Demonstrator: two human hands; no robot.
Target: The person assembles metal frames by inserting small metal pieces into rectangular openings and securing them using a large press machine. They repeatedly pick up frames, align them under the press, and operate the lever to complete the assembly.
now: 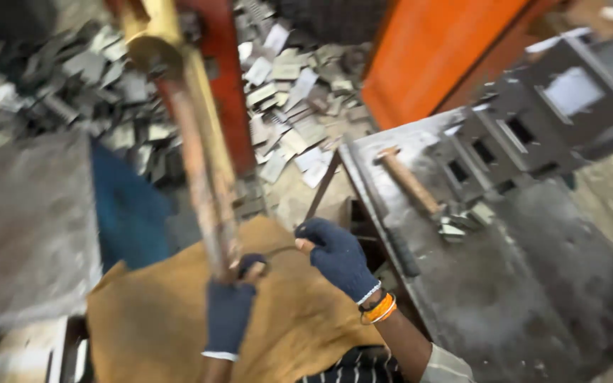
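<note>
The left hand (230, 312), in a dark glove, has its fingers wrapped tight around the lower end of a long lever (203, 177), which rises steeply toward the red machine frame (228, 85). Just right of the lever, the right hand (338, 257) curls its fingers loosely, seemingly pinching a thin wire (278, 250); the blur hides any firm grip. This looks like a lever stroke in progress, calling for a steady pull. The brown apron (164, 319) lies below; the steel table (519, 298) edge crowds the right, with a hammer (413, 186) on it.
</note>
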